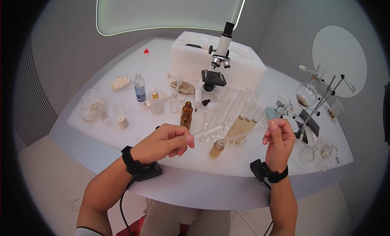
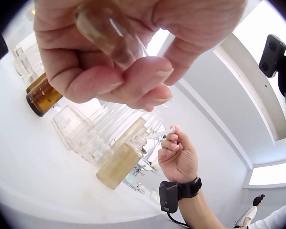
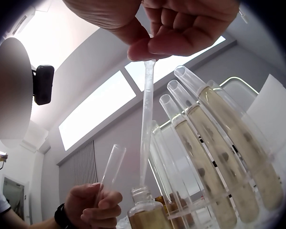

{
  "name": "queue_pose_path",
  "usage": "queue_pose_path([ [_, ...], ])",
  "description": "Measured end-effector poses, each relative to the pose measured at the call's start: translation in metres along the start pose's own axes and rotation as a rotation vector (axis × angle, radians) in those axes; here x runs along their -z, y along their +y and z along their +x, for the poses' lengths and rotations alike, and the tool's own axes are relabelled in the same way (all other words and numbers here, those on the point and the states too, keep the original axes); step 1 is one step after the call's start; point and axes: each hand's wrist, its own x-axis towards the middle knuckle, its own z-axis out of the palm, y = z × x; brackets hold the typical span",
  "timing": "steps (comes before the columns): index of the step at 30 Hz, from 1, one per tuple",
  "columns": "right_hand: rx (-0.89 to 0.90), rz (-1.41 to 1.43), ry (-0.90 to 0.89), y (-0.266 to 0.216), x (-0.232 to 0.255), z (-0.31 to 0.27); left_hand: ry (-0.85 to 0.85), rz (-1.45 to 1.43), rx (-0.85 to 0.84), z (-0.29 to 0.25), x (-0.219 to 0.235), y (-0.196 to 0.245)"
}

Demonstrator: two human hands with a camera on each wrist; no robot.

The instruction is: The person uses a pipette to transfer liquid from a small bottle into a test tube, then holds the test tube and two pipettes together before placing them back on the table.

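My left hand [image 1: 165,143] holds a clear glass test tube [image 1: 208,133], its rounded end inside the palm and its open end pointing right. Between thumb and fingertips, my right hand [image 1: 281,139] pinches a translucent plastic dropper [image 3: 147,109] by its upper end. The dropper slants down to the mouth of a small glass bottle [image 1: 216,150] of yellowish-brown liquid, its tip right at the neck. Behind the bottle, a clear rack holds several tilted test tubes; a few carry cloudy tan liquid, such as this filled tube [image 3: 217,162].
A brown glass bottle [image 1: 186,115] stands beside the rack. Further back are a microscope [image 1: 219,61], a plastic cup [image 1: 157,105] and a labelled bottle [image 1: 139,89]. At right stand a round flask [image 1: 306,94] on a metal stand and small glass flasks [image 1: 307,154].
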Motion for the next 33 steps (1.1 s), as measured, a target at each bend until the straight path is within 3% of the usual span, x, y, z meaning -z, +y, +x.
queue_pose_path([
  [14, -0.093, 0.283, 0.116, -0.0082, 0.0053, 0.0056, -0.019, -0.044, 0.033, 0.0001, -0.0005, -0.0005],
  [33, -0.098, 0.291, 0.054, -0.0072, 0.0040, 0.0035, -0.061, -0.039, 0.059, -0.0020, 0.0006, -0.0004],
])
